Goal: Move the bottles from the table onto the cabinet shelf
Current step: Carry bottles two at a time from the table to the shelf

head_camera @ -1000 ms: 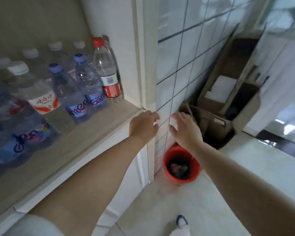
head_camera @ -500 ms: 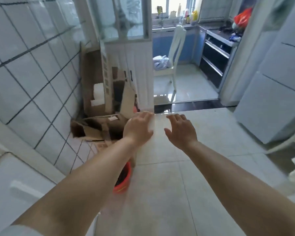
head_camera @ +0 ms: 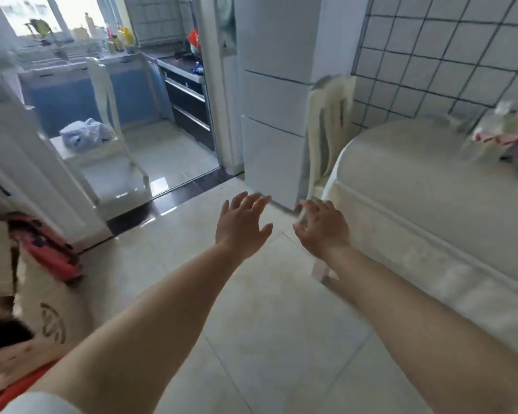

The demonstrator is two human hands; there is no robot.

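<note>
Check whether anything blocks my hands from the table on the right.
Nothing visible does. The left hand and right hand are open and empty over bare floor, and the table edge lies just right. No bottles show.

This is a home, a dining area opening onto a kitchen. Both the left hand (head_camera: 242, 227) and the right hand (head_camera: 322, 230) reach out over a pale tiled floor (head_camera: 260, 318). Beyond the left hand, a doorway shows a kitchen with blue cabinets (head_camera: 63, 98), a dark built-in oven (head_camera: 187, 103), a window (head_camera: 42, 16) and a white chair (head_camera: 108, 138) carrying a bundle of cloth. Just past the hands stands a white fridge (head_camera: 274, 100). To the right of the right hand sits a desk (head_camera: 425, 186) under a white cloth, against a white tiled wall (head_camera: 440, 52).
</note>
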